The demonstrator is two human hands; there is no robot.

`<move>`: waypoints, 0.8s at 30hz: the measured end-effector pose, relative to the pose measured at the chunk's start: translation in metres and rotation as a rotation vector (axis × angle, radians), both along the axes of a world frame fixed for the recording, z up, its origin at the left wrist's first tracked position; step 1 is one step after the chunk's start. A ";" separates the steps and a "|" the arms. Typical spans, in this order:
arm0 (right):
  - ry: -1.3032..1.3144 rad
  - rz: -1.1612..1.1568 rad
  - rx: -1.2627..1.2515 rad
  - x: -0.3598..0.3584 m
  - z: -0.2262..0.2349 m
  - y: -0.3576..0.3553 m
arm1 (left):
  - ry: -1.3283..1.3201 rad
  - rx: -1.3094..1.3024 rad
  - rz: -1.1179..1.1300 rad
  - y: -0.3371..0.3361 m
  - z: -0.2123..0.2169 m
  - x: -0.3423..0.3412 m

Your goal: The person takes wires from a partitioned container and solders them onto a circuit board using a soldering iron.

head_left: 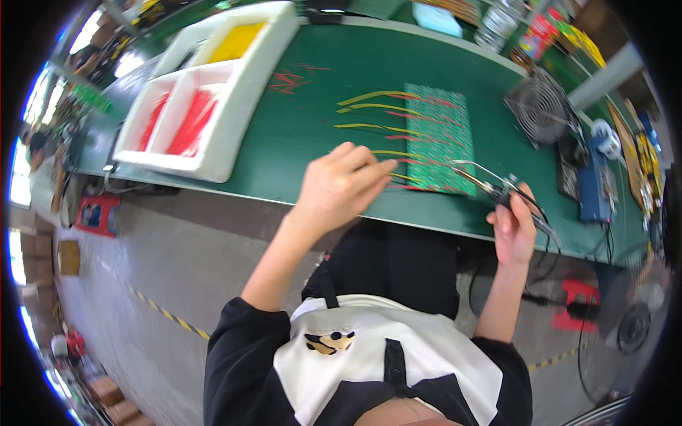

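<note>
A green circuit board panel [449, 113] lies on the green bench with rows of yellow wires [359, 126] and red wires [405, 138] running out over its left edge. My left hand [339, 183] is closed in a pinch at the panel's lower left, its fingertips on the end of a red wire [412, 162]. In my right hand [515, 231] is a soldering iron [484, 184] with a thin bent metal tube beside its shaft. The iron's tip points left over the lower right part of the panel; whether it touches cannot be made out.
At the left stands a white foam tray [229, 145] with red and yellow wires in compartments. Loose red wires [290, 82] lie beside it. A round fan [538, 106] and a blue box-shaped unit [595, 188] stand at the right. The bench's front edge [419, 224] runs below my hands.
</note>
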State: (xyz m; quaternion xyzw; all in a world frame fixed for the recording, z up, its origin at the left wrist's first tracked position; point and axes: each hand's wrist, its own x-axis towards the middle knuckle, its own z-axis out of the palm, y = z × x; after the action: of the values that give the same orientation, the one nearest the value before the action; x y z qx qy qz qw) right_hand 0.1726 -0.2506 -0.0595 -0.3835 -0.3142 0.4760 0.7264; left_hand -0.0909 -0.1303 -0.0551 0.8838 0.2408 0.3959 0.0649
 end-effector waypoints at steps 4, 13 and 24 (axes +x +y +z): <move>-0.108 -0.109 -0.015 0.011 0.000 0.003 | -0.048 0.106 0.123 0.006 0.032 -0.027; -0.033 -0.198 -0.025 0.017 -0.009 0.015 | 0.382 -0.273 0.632 0.145 0.103 -0.195; -0.059 -0.241 -0.055 0.023 -0.013 0.016 | 0.086 -0.691 0.609 0.164 0.041 -0.215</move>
State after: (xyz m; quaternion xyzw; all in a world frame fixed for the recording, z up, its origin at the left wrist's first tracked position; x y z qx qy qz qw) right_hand 0.1957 -0.2350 -0.0724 -0.4522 -0.2739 0.3821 0.7579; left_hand -0.3059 0.0332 -0.0142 0.7150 0.6096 0.2567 0.2265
